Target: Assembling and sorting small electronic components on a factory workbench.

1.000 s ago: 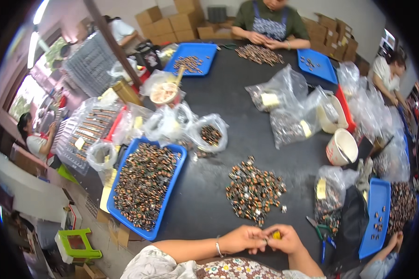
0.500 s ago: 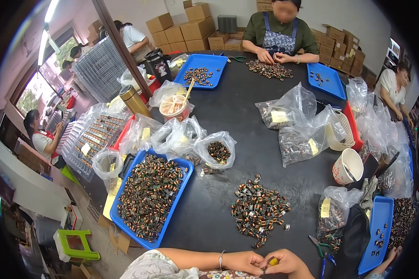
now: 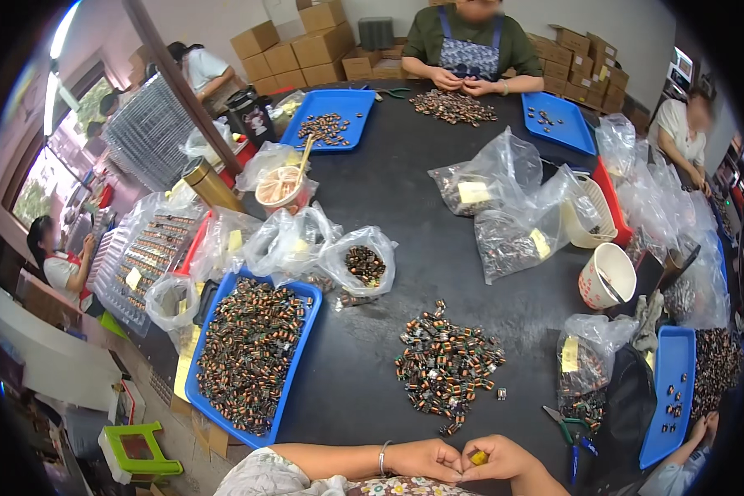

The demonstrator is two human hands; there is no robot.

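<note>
Left hand (image 3: 426,459) meets right hand (image 3: 496,459) fingertip-to-fingertip (pinching a yellow part (image 3: 478,457)).

At the bottom centre of the frame, the left hand (image 3: 426,459) and right hand (image 3: 500,459) meet fingertip to fingertip, a small part (image 3: 479,457) between them. Just above them a loose pile of small parts (image 3: 446,372) lies on the table (image 3: 388,190). Left of the pile sits a tray (image 3: 248,355) filled with parts. Pliers (image 3: 569,430) lie right of the hands. A paper cup (image 3: 608,275) stands at middle right.
</note>
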